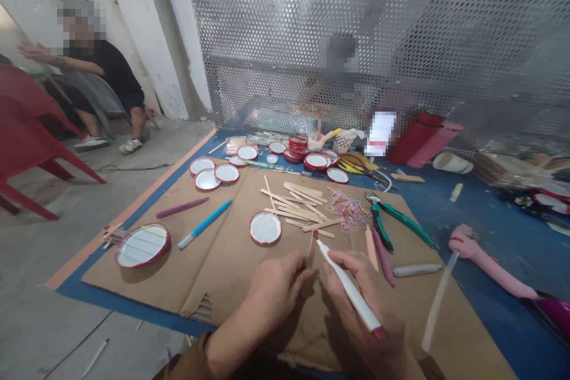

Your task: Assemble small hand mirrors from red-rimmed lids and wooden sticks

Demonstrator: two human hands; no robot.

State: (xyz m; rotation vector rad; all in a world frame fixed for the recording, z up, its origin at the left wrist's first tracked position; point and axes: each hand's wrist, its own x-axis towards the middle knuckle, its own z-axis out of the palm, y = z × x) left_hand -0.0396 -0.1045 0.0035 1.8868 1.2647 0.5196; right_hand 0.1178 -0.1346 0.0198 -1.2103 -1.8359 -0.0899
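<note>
Pinched in my left hand is a small wooden stick, upright, with a dark red tip. My right hand grips a white marker with a red end, its point close beside the stick's red tip. Both hands are over a brown cardboard sheet. Just beyond them lie loose wooden sticks, a heap of small coloured bands and a round white disc with a red rim. At the left, a larger red-rimmed disc has lines across it.
Green-handled pliers, a pink glue gun and a grey pen lie right. A blue pen lies left. Red-rimmed lids and a lit phone stand before a perforated metal panel. A person sits back left.
</note>
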